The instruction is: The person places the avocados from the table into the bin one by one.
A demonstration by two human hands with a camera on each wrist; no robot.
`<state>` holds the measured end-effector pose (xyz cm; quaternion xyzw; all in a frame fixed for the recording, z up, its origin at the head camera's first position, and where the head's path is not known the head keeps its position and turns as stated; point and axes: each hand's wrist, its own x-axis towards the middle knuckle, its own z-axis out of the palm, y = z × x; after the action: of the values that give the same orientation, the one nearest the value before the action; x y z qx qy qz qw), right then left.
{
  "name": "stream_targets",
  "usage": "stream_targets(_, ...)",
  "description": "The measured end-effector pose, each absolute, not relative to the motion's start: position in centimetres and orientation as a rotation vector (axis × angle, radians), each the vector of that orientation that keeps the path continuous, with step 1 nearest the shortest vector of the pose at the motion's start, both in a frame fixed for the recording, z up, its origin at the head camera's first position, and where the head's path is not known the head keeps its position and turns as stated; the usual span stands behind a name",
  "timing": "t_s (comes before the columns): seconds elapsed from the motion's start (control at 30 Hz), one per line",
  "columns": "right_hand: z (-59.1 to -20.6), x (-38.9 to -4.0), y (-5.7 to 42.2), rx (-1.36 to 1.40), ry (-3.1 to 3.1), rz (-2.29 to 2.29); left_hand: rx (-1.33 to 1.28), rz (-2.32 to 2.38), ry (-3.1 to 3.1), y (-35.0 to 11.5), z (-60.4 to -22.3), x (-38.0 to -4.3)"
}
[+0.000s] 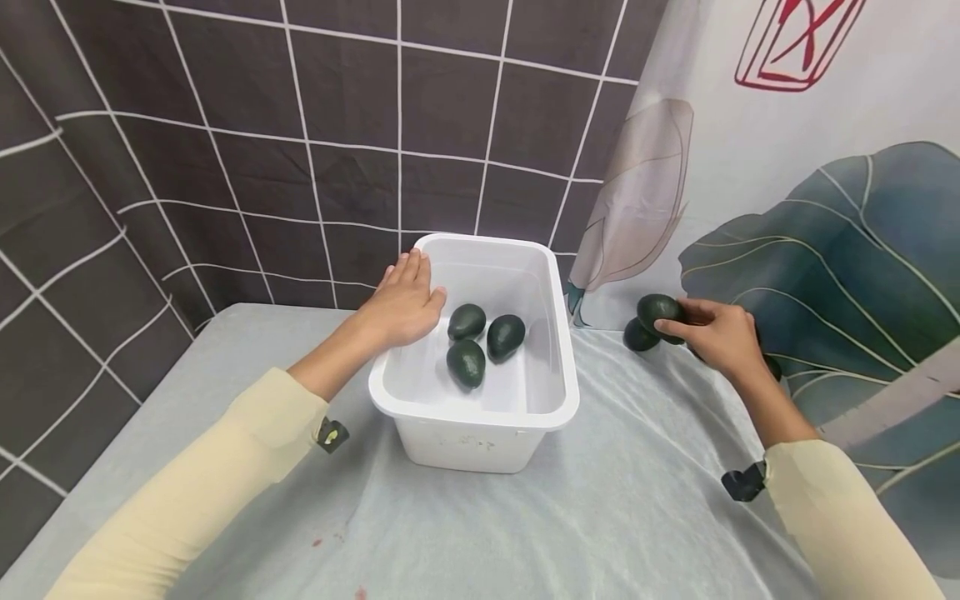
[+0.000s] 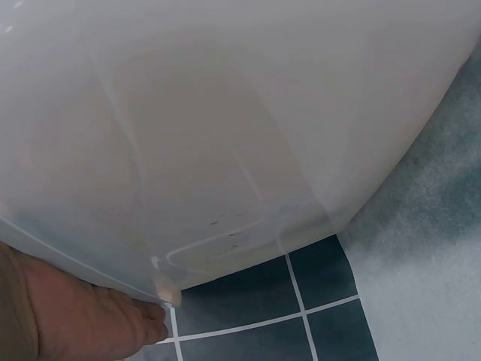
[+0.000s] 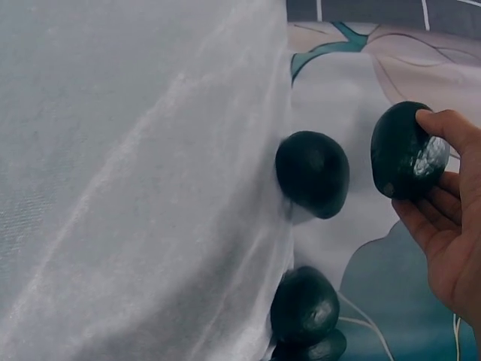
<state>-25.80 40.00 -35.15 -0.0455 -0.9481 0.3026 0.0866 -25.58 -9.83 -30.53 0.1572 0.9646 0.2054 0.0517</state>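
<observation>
A white plastic tub (image 1: 472, 429) stands on the cloth-covered table with three dark green avocados inside, one being the front avocado (image 1: 467, 363). My left hand (image 1: 405, 304) rests on the tub's left rim, fingers straight; the left wrist view shows this hand (image 2: 90, 320) against the tub's outer wall (image 2: 225, 135). To the right, my right hand (image 1: 716, 333) grips an avocado (image 1: 660, 317) between thumb and fingers, raised off the table. Just beside it lies another avocado (image 1: 640, 336). In the right wrist view, more avocados (image 3: 305, 307) lie along the cloth's edge.
A pale grey-blue cloth (image 1: 465, 533) covers the table. Behind it hangs a dark curtain with a white grid (image 1: 450, 108), and at the right a white curtain with large leaf prints (image 1: 840, 225). Part of another avocado (image 1: 772, 367) shows behind the right wrist.
</observation>
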Motion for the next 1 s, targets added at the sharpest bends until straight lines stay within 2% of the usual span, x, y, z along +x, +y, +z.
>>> stream_targets(1.0, -33.2, -26.9, 37.1, -0.083, -2.79, 1.032, 0.493, 0.605, 2.941, -9.9, -30.5, -25.7)
